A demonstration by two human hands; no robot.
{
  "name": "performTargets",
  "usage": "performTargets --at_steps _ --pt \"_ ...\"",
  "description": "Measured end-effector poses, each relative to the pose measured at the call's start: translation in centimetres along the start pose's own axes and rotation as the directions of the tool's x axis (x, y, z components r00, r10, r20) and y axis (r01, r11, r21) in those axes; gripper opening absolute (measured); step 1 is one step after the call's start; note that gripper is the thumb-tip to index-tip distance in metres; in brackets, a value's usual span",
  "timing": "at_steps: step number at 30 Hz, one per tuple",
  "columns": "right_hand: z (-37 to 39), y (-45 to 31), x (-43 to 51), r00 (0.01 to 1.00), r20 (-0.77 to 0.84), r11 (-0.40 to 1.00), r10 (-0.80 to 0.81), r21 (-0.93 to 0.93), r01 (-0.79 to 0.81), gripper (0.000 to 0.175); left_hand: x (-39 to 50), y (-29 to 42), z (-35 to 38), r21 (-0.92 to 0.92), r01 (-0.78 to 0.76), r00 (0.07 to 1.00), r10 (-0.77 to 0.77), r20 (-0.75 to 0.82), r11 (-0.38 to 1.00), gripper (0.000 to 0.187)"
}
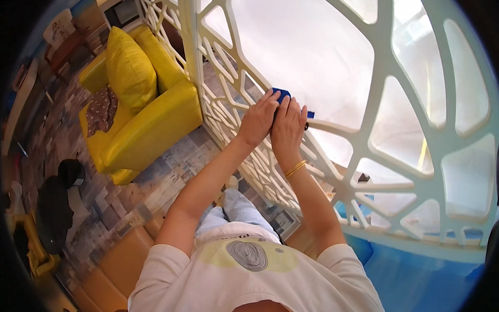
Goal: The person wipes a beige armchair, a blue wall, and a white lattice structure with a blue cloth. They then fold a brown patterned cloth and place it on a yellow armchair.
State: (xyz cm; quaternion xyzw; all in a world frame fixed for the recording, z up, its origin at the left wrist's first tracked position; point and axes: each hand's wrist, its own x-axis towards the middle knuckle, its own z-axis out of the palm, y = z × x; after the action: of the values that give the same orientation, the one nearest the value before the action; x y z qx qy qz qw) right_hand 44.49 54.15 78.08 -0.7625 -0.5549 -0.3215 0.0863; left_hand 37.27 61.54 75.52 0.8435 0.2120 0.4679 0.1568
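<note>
Both hands meet at a white openwork lattice partition (pixel 380 119) in front of me. A small blue object (pixel 282 93) shows between and beyond my fingertips; its kind cannot be told. My left hand (pixel 259 117) has its fingertips on the blue object's near left side. Close beside it, my right hand (pixel 289 123) lies with its fingers over the object's lower edge. Another blue piece (pixel 311 115) sticks out to the right of my right hand, with a small dark part below it. The palms and what lies under them are hidden.
A yellow armchair (pixel 151 132) with a yellow cushion (pixel 131 69) and a patterned cloth (pixel 102 111) stands left of the partition. Below left is a tan padded seat (pixel 120 263). A dark wooden chair (pixel 68 46) stands at the upper left. A blue surface (pixel 418 285) lies at lower right.
</note>
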Motion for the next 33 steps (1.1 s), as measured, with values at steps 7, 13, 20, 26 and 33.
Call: performTargets --at_steps 7,13,20,26,33 --pt "2.7 -1.3 3.3 0.999 0.019 0.991 0.042 0.127 -0.045 0.037 2.1 -2.8 -0.4 0.009 0.003 1.0 -0.002 -0.025 1.0 0.02" --pt "5.5 -5.0 7.7 1.0 -0.027 0.999 0.004 0.041 -0.003 0.038 3.5 -8.1 -1.2 0.017 0.111 0.992 -0.11 -0.056 0.994 0.025" --pt "6.7 -5.7 9.9 0.999 -0.051 0.975 -0.009 0.22 0.02 0.036 4.1 -9.5 -1.9 0.017 0.113 0.991 -0.112 -0.073 0.993 0.018" --pt "3.3 -2.2 5.3 0.999 0.027 0.927 0.02 0.373 -0.029 0.044 0.8 -5.1 -0.1 -0.144 0.099 0.993 -0.108 -0.056 0.985 0.031" --pt "2.2 -2.8 5.1 0.997 0.057 0.945 0.047 0.321 -0.063 0.05 1.1 -5.4 -0.6 -0.204 0.059 0.996 -0.072 -0.058 0.977 0.037"
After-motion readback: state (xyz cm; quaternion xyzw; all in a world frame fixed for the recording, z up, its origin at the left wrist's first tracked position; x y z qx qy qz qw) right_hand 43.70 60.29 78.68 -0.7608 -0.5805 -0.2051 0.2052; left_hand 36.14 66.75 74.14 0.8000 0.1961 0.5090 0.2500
